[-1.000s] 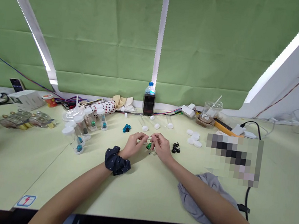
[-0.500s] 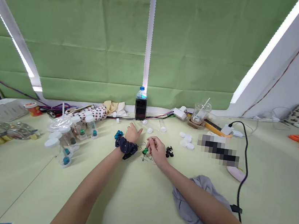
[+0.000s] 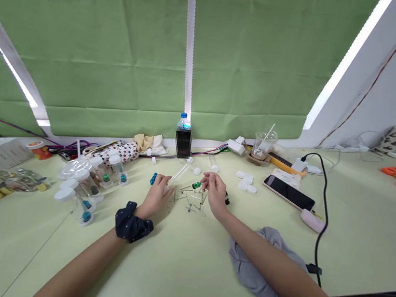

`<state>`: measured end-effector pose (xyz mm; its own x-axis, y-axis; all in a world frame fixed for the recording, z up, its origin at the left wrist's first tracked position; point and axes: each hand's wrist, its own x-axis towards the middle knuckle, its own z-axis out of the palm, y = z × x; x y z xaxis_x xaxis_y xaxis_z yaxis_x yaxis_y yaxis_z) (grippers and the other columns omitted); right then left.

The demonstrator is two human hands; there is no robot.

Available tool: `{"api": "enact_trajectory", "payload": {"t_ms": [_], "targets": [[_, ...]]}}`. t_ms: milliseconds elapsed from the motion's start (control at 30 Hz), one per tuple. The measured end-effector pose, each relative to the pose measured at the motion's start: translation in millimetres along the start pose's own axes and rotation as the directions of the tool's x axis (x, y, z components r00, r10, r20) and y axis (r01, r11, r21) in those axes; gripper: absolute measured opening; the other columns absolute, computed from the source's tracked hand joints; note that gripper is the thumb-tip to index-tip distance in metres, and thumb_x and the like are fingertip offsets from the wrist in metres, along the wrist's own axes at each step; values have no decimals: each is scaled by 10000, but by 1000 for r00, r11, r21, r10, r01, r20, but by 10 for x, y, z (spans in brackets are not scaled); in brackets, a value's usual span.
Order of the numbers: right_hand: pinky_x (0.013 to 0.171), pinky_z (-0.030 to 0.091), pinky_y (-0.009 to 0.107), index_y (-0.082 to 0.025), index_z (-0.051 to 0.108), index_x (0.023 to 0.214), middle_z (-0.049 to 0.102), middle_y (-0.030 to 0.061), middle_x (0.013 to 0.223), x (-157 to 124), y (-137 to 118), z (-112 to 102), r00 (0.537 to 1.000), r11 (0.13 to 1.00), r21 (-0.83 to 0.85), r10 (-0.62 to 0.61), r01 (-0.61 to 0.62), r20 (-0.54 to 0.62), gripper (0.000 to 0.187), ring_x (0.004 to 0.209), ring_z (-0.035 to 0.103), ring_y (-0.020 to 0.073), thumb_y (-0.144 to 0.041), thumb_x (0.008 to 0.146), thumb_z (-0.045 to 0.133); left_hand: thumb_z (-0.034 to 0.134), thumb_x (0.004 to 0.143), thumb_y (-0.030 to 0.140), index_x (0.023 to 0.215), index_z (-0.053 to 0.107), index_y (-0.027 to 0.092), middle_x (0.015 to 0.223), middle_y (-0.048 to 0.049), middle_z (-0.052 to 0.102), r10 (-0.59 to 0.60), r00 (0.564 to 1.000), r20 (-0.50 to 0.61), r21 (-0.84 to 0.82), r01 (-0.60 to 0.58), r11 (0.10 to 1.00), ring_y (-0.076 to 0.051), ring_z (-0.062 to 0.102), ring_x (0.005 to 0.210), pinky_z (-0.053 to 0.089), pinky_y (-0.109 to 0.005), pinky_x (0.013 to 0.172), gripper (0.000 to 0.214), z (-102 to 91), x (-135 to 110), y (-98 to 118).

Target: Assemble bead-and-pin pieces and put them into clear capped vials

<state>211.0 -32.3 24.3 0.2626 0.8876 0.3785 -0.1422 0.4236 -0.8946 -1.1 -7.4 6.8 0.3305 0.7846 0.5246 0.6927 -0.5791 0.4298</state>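
My left hand [image 3: 157,194] is closed around the lower end of a clear plastic tube [image 3: 179,173], which leans away from me. Facing it, my right hand [image 3: 215,194] has its fingertips pinched together at a small green piece [image 3: 196,186]; the exact grip is too small to make out. Thin metal pins [image 3: 190,207] lie on the table between and below the hands. Blue beaded pieces [image 3: 153,178] sit just beyond my left hand. Small black pieces [image 3: 227,199] are partly hidden behind my right hand.
Capped clear tubes [image 3: 86,183] holding blue or green pieces stand at left. White caps [image 3: 247,180] lie to the right, near a phone [image 3: 289,193] and a black cable [image 3: 327,199]. A bottle [image 3: 183,120] stands at the back. Grey cloth [image 3: 254,258] lies under my right forearm.
My left hand has drawn back toward me and now has the clear tube. The green piece in my right hand has risen and turned from upright to sideways. The view has shifted slightly.
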Motion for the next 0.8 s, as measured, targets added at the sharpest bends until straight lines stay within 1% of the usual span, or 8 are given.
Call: {"api": "enact_trajectory", "payload": {"t_ms": [67,133,200,300,500,633,700,800], "targets": [[474,401,235,-178,539,873,552,27,706,94,-15,-49,999,996,84,-9,12,-34,366,514,473,97,-517,865,403,457,847,239,1160,440,207,1079,-101,465,19,998,54,-47,-17,999,-231,510,971,434,-383,857,315,-90,-192,27],[482,398,244,-178,546,866,554,31,713,180,-27,-104,999,987,163,4,4,-45,350,510,463,97,-506,861,423,445,859,234,1171,411,212,1126,-112,465,41,996,76,-79,-35,996,-243,478,1036,408,-410,901,315,-148,-317,77],[493,403,258,-182,554,859,560,36,720,237,-31,-149,999,976,214,43,-35,-31,341,511,460,101,-507,848,451,439,864,236,1173,399,202,1126,-119,482,43,994,102,-112,-31,993,-253,464,1062,394,-429,922,313,-175,-376,142],[508,416,273,-189,561,845,569,39,705,253,-18,-172,994,957,266,112,-113,22,340,521,471,113,-518,830,477,444,862,246,1161,411,185,1096,-120,505,31,993,117,-159,-12,987,-255,476,1052,398,-436,919,307,-185,-391,237],[536,432,280,-202,567,878,584,42,738,164,29,-106,968,952,223,173,-212,184,329,569,504,131,-503,855,436,464,850,280,1123,450,187,1067,-113,540,36,993,110,-199,-14,980,-251,509,1024,404,-427,913,289,-189,-423,322],[530,427,262,-203,579,864,593,42,809,96,65,-62,937,934,232,202,-272,285,334,564,501,110,-516,839,468,462,858,312,1130,431,182,1086,-119,533,29,995,95,-213,-8,977,-243,509,1030,404,-408,914,303,-163,-456,333],[527,428,252,-200,580,851,594,47,879,62,82,-46,924,932,219,212,-289,317,344,559,498,95,-529,827,485,462,859,320,1137,421,183,1096,-117,527,24,996,85,-223,-4,975,-239,507,1027,404,-404,911,313,-150,-465,337],[552,441,249,-205,570,843,589,43,941,23,98,-27,917,939,172,231,-298,326,359,592,515,94,-553,817,483,461,861,334,1151,415,190,1101,-108,530,8,998,70,-237,8,971,-237,510,1022,401,-404,907,327,-148,-470,350]]}}
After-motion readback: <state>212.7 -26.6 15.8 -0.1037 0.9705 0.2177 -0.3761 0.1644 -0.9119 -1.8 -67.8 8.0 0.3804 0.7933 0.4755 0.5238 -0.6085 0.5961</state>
